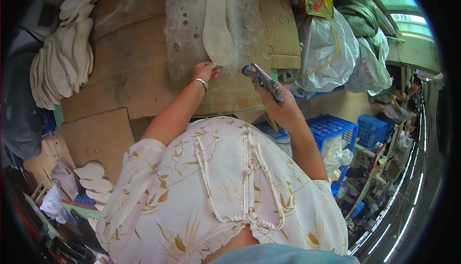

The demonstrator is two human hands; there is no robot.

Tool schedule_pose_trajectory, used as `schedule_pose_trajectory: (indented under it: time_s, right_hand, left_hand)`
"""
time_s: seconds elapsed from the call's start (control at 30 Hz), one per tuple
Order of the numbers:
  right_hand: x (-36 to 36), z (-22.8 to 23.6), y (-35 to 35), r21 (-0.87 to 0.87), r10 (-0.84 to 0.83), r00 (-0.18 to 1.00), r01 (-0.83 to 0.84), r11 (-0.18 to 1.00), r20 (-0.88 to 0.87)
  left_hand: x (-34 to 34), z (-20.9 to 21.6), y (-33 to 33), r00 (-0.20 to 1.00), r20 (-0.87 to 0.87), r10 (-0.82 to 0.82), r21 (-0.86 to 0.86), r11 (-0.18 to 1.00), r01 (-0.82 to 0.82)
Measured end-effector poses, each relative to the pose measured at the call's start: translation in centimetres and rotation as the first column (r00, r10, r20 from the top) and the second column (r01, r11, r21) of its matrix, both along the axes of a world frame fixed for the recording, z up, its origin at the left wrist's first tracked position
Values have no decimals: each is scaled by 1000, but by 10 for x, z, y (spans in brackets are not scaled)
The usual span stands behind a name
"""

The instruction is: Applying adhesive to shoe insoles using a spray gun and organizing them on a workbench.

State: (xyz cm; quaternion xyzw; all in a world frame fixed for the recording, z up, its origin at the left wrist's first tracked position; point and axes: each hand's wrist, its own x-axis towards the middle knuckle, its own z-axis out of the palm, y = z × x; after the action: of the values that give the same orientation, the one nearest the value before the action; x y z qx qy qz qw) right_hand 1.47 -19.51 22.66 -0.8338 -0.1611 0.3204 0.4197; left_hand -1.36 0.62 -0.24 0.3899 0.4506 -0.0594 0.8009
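Insole [216, 30] — cream, flat, round-ended, slim-waisted.

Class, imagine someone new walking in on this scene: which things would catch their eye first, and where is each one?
Probably first, the single pale insole lying on the white-dusted sheet at top centre, with the left hand at its near end. Next, the metal spray gun in the right hand, just right of centre. Then the heaped stack of similar insoles at upper left.
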Motion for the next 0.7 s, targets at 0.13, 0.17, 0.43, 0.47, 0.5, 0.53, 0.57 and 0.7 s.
schedule_pose_trajectory:
  time_s: [0.13,0.17,0.43,0.47,0.5,0.53,0.57,0.7]
  right_hand:
    - [-5,-4,-7,-4,4,1000,-4,1000,-10]
    - [-4,-7,-8,-28,-10,1000,10,1000,-10]
    - [0,3,3,-16,16,1000,-16,1000,-22]
    - [-1,3,7,-3,47,999,-47,999,-11]
    - [1,3,10,10,79,997,-79,997,1]
    - [3,4,12,11,82,997,-82,997,1]
    - [5,5,14,-23,77,997,-76,997,13]
    - [22,6,23,-23,11,999,-10,1000,52]
  left_hand:
    - [1,0,0,1000,3,-4,7,1000,4]
    - [1,1,1,1000,-2,-5,8,1000,5]
    - [0,0,1,1000,-11,5,9,1000,-5]
    - [0,-1,1,1000,-6,6,9,1000,-5]
    - [0,0,1,1000,0,6,8,1000,-6]
    - [0,0,1,1000,0,9,9,1000,-9]
    - [0,0,1,1000,1,12,7,1000,-12]
    - [1,0,1,1000,-9,1,21,1000,-1]
